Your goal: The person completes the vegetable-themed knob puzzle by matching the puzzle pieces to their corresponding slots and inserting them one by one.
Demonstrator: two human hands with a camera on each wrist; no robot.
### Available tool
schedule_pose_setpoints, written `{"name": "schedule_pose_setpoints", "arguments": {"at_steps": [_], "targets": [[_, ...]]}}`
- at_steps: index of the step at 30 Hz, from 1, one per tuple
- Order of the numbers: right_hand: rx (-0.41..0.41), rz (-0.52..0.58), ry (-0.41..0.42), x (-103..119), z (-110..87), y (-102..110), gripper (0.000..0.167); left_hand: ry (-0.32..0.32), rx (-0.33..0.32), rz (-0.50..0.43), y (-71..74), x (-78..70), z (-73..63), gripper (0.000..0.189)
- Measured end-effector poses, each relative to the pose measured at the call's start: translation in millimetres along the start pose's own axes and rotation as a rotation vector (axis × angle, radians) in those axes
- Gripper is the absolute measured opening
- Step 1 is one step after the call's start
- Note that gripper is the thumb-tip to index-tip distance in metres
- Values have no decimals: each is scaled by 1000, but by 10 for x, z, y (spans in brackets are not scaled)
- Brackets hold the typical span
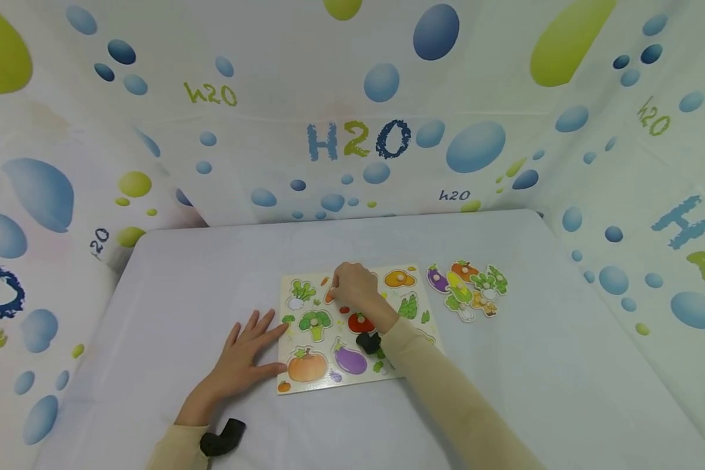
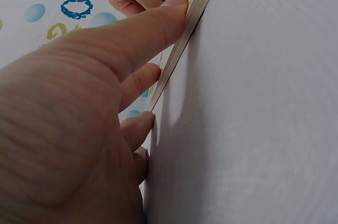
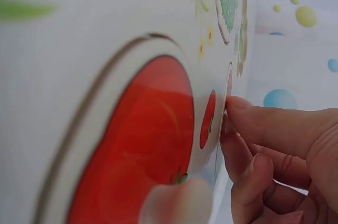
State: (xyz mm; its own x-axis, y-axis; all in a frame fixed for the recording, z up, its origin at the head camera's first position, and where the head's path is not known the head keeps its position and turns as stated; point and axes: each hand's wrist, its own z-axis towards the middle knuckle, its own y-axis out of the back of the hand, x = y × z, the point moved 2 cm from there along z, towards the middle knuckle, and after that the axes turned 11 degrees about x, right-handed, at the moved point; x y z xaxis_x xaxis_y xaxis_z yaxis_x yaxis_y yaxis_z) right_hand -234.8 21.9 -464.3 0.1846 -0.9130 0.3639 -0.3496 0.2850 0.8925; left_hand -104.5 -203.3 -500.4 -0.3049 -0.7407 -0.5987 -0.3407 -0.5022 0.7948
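A wooden vegetable puzzle board lies on the white table. Over its upper middle, my right hand bends down with thumb and forefinger pinched at an orange carrot piece, mostly hidden by the hand. In the right wrist view, the fingertips meet at the board's surface beyond a knobbed tomato piece. My left hand lies spread at the board's left side, thumb and fingertips touching its edge. A knobbed broccoli piece sits in the board, above the pumpkin and eggplant pictures.
Right of the board lies a pile of loose vegetable pieces, among them an eggplant, a corn cob and a pumpkin. Black devices are strapped to both wrists. A patterned curtain surrounds the table.
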Motion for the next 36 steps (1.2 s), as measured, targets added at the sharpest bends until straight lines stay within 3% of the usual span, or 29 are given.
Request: {"name": "schedule_pose_setpoints", "arguments": {"at_steps": [22,28,36], "targets": [[45,142,21,-28,-70,39,15,0,-6,14,-6,2,27,71],[47,169,23,-47,-96,84,20,-5,-8,14,-10,8,34,71],[9,194,59,-72,-258,222,19,-15,-10,5,-15,8,38,71]]}}
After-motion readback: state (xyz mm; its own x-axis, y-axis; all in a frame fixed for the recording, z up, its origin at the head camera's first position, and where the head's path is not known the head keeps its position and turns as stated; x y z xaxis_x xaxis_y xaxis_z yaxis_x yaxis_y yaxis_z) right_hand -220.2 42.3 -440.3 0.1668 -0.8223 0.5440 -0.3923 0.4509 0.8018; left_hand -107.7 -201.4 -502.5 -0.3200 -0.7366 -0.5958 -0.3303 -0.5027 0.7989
